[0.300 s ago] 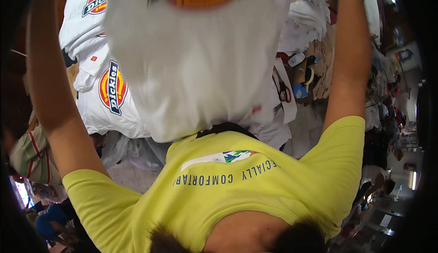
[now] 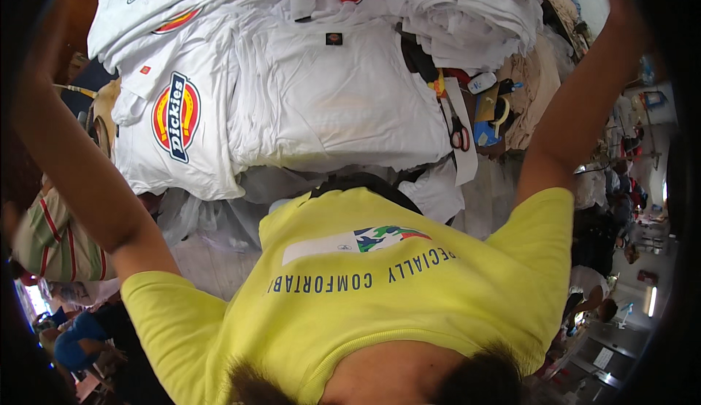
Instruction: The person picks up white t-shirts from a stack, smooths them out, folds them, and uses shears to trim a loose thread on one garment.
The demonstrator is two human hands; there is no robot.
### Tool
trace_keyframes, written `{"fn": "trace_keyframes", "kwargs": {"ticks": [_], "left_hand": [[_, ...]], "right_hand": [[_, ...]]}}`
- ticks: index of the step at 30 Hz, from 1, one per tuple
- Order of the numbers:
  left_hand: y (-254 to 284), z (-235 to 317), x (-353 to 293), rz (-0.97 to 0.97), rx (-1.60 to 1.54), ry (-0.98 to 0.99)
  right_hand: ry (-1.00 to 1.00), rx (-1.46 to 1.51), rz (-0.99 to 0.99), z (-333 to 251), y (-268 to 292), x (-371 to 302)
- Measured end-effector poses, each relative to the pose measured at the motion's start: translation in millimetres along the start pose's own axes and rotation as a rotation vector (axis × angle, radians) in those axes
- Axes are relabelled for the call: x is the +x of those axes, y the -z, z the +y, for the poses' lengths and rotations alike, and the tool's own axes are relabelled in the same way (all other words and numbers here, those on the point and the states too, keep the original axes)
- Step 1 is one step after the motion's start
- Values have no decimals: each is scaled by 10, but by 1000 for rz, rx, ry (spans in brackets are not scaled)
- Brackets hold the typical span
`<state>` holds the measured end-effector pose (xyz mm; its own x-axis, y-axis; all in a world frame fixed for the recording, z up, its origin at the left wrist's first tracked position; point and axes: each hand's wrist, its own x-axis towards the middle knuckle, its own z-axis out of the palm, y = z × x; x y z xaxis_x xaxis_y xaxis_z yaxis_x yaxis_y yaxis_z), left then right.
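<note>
Both of my arms are raised and spread wide, and both hands lie outside the picture. My left forearm (image 2: 77,160) runs up along the left rim; my right forearm (image 2: 584,105) reaches toward the upper right corner. Between them a white T-shirt (image 2: 328,102) lies spread on a pile, with a small black neck label at its far side. To its left is another white shirt (image 2: 212,135) with a red, yellow and black printed logo. What my hands hold, if anything, is not shown.
Stacked white shirts (image 2: 475,21) rise at the far right. Scissors (image 2: 459,136), a paper strip (image 2: 465,164) and a tape roll (image 2: 502,112) lie right of the spread shirt. Clear plastic (image 2: 208,208) hangs at the near edge. A person in blue (image 2: 79,343) is at lower left.
The white printed shirt that hung before me has gone up out of view, uncovering the spread shirt below. My arms have swung outward, the right one farther right.
</note>
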<state>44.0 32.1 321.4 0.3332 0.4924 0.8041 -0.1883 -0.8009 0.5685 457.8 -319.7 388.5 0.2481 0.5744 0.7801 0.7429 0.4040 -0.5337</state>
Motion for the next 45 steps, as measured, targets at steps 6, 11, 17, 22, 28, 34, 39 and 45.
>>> {"fn": "trace_keyframes", "kwargs": {"ticks": [6, 11, 17, 22, 28, 34, 39, 45], "left_hand": [[253, -313, -1973, -533, -295, 900], [52, -144, -2983, -620, -144, 1191], [14, -116, -3225, -669, -173, 1269], [31, -162, -3248, -855, -116, 1259], [21, -212, -3494, -813, -99, 1283], [61, -136, -3572, -741, -142, 1433], [200, -80, -3575, -575, -301, 1431], [204, -71, -3501, -611, -286, 1428]], "right_hand": [[-828, 230, -314, 296, -400, -2042], [-1014, 187, -640, 336, -830, -3195], [-1115, 166, -769, 276, -911, -3777], [-1118, 196, -733, 306, -969, -3868], [-1241, 324, -678, 400, -1060, -4250], [-1272, 315, -699, 378, -998, -4180], [-1411, 434, -578, 276, -815, -3989], [-1371, 404, -643, 238, -784, -3940]]}}
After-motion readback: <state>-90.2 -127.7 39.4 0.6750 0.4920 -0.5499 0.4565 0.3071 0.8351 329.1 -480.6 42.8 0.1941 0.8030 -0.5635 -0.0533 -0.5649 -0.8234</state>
